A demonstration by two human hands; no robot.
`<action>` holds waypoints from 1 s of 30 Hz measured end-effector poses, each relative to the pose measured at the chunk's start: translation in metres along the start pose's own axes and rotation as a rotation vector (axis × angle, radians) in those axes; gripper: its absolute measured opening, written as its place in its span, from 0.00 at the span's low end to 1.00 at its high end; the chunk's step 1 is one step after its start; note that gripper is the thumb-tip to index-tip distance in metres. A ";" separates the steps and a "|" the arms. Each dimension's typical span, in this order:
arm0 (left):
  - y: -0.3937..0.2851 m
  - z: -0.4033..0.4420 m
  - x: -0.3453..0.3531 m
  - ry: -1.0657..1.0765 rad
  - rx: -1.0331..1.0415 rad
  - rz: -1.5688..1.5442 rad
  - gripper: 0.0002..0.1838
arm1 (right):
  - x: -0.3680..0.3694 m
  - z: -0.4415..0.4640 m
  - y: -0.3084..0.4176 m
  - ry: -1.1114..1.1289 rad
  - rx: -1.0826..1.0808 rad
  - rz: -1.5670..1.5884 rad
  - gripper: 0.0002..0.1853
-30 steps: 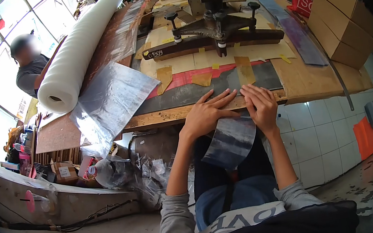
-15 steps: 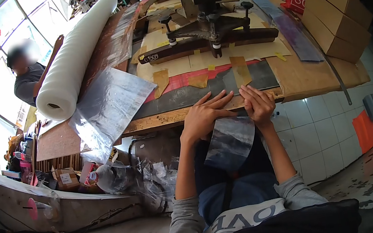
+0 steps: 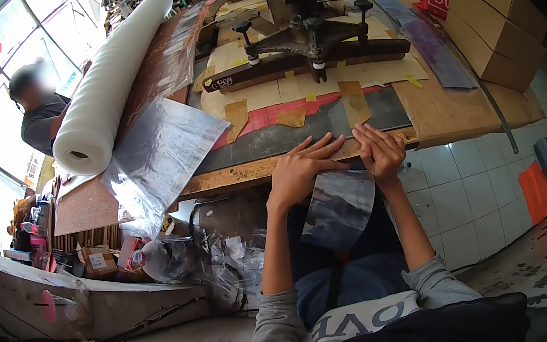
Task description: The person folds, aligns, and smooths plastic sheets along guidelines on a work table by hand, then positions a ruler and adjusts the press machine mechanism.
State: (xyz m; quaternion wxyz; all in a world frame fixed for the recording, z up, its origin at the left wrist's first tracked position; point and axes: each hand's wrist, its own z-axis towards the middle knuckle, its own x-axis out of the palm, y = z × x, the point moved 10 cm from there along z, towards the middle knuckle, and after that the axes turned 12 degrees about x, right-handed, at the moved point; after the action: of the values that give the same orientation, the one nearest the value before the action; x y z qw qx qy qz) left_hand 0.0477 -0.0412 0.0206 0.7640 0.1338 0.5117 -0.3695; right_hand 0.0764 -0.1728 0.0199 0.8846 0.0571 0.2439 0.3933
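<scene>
A small clear plastic sheet point(image 3: 339, 207) hangs from the front edge of the worktable, over my lap. My left hand point(image 3: 297, 176) lies on the table edge at the sheet's upper left, its fingers stretched out across the dark strip point(image 3: 269, 144). At the sheet's upper right corner, my right hand point(image 3: 382, 153) is closed, fingers pressed together and thumb side toward the plastic. The exact grip is partly hidden by the fingers. Just beyond, a piece of brown tape point(image 3: 355, 103) crosses the dark and red strips.
A press with a long metal bar point(image 3: 307, 67) stands over the table. To the left lie a larger clear plastic sheet point(image 3: 168, 151) and a white foam roll point(image 3: 112, 82). Cardboard boxes point(image 3: 492, 25) stand at right. A person point(image 3: 38, 110) is beyond the roll.
My hands hold nearly the same position at the plastic sheet. The person at left has lowered a raised arm behind the foam roll.
</scene>
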 end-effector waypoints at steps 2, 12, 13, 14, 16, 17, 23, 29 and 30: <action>0.001 0.000 0.000 -0.002 -0.006 -0.001 0.27 | 0.000 0.001 0.000 -0.003 0.002 0.000 0.15; 0.000 0.001 -0.001 -0.002 -0.003 0.014 0.26 | 0.000 -0.001 -0.001 -0.013 0.004 -0.003 0.14; 0.000 0.001 -0.001 -0.005 0.001 0.016 0.25 | 0.000 0.000 -0.001 -0.010 0.006 -0.001 0.14; -0.001 0.001 -0.002 -0.009 0.004 0.018 0.25 | 0.000 0.000 -0.001 -0.011 0.003 -0.002 0.14; -0.002 0.001 -0.002 -0.010 0.009 0.022 0.25 | 0.000 0.000 0.000 -0.012 -0.001 -0.004 0.14; -0.002 0.002 -0.002 -0.008 0.010 0.025 0.25 | 0.000 0.000 -0.001 -0.009 0.002 -0.002 0.14; -0.002 0.002 -0.003 -0.017 0.011 0.030 0.24 | 0.001 0.000 -0.001 0.000 0.007 0.000 0.14; -0.001 0.001 -0.002 -0.021 0.001 0.023 0.24 | 0.001 0.000 -0.002 0.001 0.009 -0.004 0.14; -0.001 0.001 -0.002 -0.022 -0.005 0.017 0.24 | 0.001 0.000 -0.001 0.000 0.009 -0.004 0.14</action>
State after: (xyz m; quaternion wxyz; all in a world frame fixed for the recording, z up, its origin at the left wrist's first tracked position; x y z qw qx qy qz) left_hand 0.0475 -0.0414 0.0233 0.7729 0.1322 0.5032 -0.3631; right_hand 0.0777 -0.1733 0.0191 0.8851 0.0607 0.2458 0.3906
